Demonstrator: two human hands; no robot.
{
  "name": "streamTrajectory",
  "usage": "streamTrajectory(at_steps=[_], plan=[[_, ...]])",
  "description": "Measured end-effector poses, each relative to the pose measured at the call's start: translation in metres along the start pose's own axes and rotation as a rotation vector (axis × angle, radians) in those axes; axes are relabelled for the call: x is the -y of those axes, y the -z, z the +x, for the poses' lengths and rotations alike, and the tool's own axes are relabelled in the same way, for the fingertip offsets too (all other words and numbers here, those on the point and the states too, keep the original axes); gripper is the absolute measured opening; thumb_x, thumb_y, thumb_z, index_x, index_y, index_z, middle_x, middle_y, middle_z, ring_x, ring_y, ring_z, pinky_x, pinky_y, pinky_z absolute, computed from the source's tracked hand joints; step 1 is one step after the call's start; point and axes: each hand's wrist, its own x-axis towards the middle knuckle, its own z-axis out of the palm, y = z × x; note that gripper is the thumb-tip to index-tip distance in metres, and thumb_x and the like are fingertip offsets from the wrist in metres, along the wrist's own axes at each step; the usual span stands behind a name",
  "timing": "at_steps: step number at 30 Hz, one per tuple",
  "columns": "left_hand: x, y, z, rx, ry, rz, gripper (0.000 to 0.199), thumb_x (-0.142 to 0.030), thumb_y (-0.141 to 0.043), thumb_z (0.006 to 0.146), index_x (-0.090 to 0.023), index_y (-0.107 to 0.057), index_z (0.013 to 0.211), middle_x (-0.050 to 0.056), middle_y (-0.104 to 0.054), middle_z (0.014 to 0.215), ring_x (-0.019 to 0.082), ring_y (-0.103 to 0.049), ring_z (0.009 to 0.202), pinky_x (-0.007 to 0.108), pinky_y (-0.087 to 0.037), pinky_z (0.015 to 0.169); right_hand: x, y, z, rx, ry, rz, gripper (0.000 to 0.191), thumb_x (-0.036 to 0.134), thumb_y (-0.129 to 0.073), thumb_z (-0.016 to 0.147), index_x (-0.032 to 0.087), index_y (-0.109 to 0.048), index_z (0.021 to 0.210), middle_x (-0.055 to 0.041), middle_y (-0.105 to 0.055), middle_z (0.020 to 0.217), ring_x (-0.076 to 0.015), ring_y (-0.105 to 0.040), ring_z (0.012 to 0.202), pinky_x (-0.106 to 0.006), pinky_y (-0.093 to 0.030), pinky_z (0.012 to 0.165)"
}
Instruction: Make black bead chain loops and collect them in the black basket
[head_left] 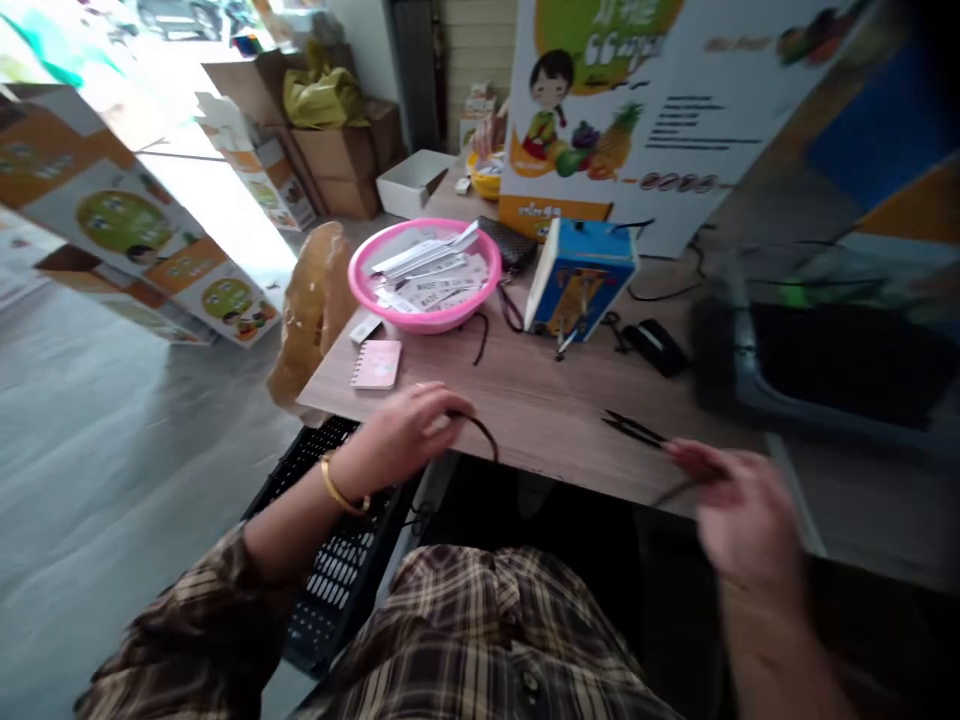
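My left hand [412,425] is closed in a pinch over the table's front edge, and a short dark cord [486,436] curves out from its fingertips. My right hand [739,495], slightly blurred, is closed near the front edge on the right. A pair of black thread snips [636,428] points left from its fingers, the two narrow blades a little apart. A second dark strip [675,492] sticks out below the same fingers. Past my left hand a pink spiral notebook [377,364] lies on the table [540,400].
A pink basin [427,322] of white printed labels stands behind the notebook. Right of it are a blue device [592,245], a black object [655,346] and a dark-filled plastic tub [750,370]. A black crate [330,560] is below left; printed cartons [150,230] stand on the floor.
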Motion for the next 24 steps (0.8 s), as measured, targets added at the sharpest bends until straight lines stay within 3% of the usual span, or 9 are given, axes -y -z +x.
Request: streamTrajectory(at_steps=[2,4,6,8,10,15,19,24], plan=[[-0.041,-0.026,0.033,0.078,-0.226,-0.023,0.024,-0.03,-0.046,0.103,-0.02,-0.068,0.108,0.005,-0.07,0.098,0.016,-0.065,0.092,0.029,-0.053,0.09,0.0,-0.03,-0.008,0.325,-0.192,0.219,0.033,0.045,-0.074,0.074,0.019,-0.054,0.08,-0.0109,-0.068,0.096,-0.027,-0.068,0.095,-0.046,-0.052,0.097],[-0.057,-0.05,0.062,0.084,-0.349,0.036,0.026,-0.029,-0.044,0.104,-0.017,-0.066,0.11,0.007,-0.07,0.1,0.017,-0.065,0.094,0.032,-0.053,0.092,-0.001,-0.061,-0.011,0.536,-0.327,0.316,0.039,0.049,-0.074,0.076,0.019,-0.05,0.082,-0.0062,-0.065,0.086,-0.0198,-0.064,0.075,-0.036,-0.056,0.076],[-0.049,-0.069,0.084,0.027,-0.352,0.115,0.027,-0.028,-0.043,0.105,-0.014,-0.066,0.108,0.009,-0.07,0.099,0.019,-0.064,0.094,0.034,-0.053,0.092,-0.002,-0.08,-0.005,0.679,-0.403,0.352,0.045,0.056,-0.072,0.08,0.019,-0.046,0.084,0.0017,-0.051,0.067,-0.0104,-0.043,0.049,-0.023,-0.042,0.049],[-0.027,-0.085,0.101,-0.034,-0.294,0.149,0.026,-0.027,-0.044,0.104,-0.014,-0.067,0.105,0.009,-0.07,0.097,0.019,-0.065,0.093,0.035,-0.053,0.091,-0.004,-0.086,0.008,0.761,-0.417,0.299,0.048,0.06,-0.071,0.081,0.019,-0.046,0.088,0.0072,-0.034,0.059,-0.0065,-0.021,0.043,-0.019,-0.02,0.04],[-0.005,-0.099,0.113,-0.077,-0.234,0.136,0.022,-0.026,-0.049,0.103,-0.014,-0.067,0.105,0.008,-0.07,0.096,0.019,-0.066,0.093,0.034,-0.053,0.09,-0.009,-0.086,0.029,0.755,-0.34,0.157,0.05,0.061,-0.072,0.078,0.018,-0.05,0.092,0.0082,-0.028,0.058,-0.0066,-0.016,0.045,-0.019,-0.013,0.042],[0.014,-0.128,0.137,-0.198,-0.077,0.083,0.011,-0.022,-0.058,0.098,-0.016,-0.067,0.101,0.007,-0.072,0.101,0.02,-0.067,0.096,0.031,-0.051,0.091,-0.033,-0.1,0.084,0.493,-0.001,-0.141,0.045,0.058,-0.065,0.076,0.016,-0.055,0.086,0.0022,-0.045,0.065,-0.0111,-0.037,0.058,-0.023,-0.029,0.053],[0.011,-0.137,0.151,-0.226,0.014,0.092,0.009,-0.02,-0.059,0.097,-0.016,-0.067,0.099,0.007,-0.073,0.101,0.021,-0.067,0.096,0.031,-0.051,0.088,-0.048,-0.113,0.11,0.442,0.026,-0.202,0.039,0.053,-0.059,0.078,0.015,-0.056,0.085,-0.0001,-0.053,0.07,-0.0134,-0.046,0.064,-0.025,-0.034,0.061],[0.014,-0.14,0.158,-0.217,0.06,0.106,0.011,-0.022,-0.059,0.097,-0.016,-0.068,0.101,0.008,-0.073,0.1,0.022,-0.068,0.095,0.031,-0.051,0.088,-0.054,-0.119,0.116,0.444,0.025,-0.212,0.033,0.048,-0.059,0.083,0.015,-0.057,0.086,-0.0007,-0.055,0.071,-0.0141,-0.049,0.067,-0.025,-0.036,0.063]])
